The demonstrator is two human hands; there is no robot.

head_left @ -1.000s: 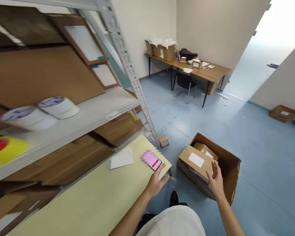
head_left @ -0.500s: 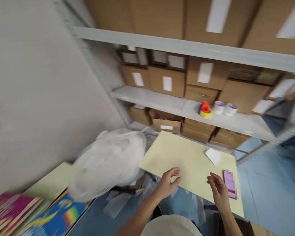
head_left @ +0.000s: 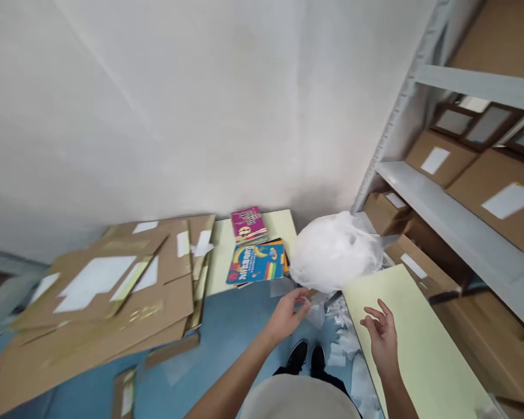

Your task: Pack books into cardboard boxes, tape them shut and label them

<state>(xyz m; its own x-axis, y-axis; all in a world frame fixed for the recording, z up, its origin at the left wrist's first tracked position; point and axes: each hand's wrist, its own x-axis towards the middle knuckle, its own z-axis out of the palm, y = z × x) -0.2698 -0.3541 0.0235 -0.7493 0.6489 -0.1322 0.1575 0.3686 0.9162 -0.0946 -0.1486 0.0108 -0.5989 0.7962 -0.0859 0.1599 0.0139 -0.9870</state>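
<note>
My left hand (head_left: 289, 314) hangs in the air over the floor, fingers curved and apart, holding nothing. Ahead of it lies a blue book (head_left: 255, 263) with a yellow and rainbow pattern on its cover, and behind that a purple book (head_left: 248, 224) on a small stack. Both rest on a pale yellow table (head_left: 220, 256) against the wall. My right hand (head_left: 382, 334) is above another pale yellow tabletop (head_left: 413, 326), its fingers loosely spread with nothing in them. A bulging white plastic bag (head_left: 336, 250) stands between the two tables.
Flattened cardboard boxes (head_left: 157, 308) are piled at the left. Grey metal shelving (head_left: 463, 209) with cardboard boxes (head_left: 504, 186) rises at the right. Scraps of white paper (head_left: 344, 343) litter the blue floor (head_left: 218, 326) near my shoes (head_left: 297, 355).
My view has swung left from the shelving to the wall, bringing the books and flattened cardboard into sight. The phone and tape rolls have left view. Both hands stay empty.
</note>
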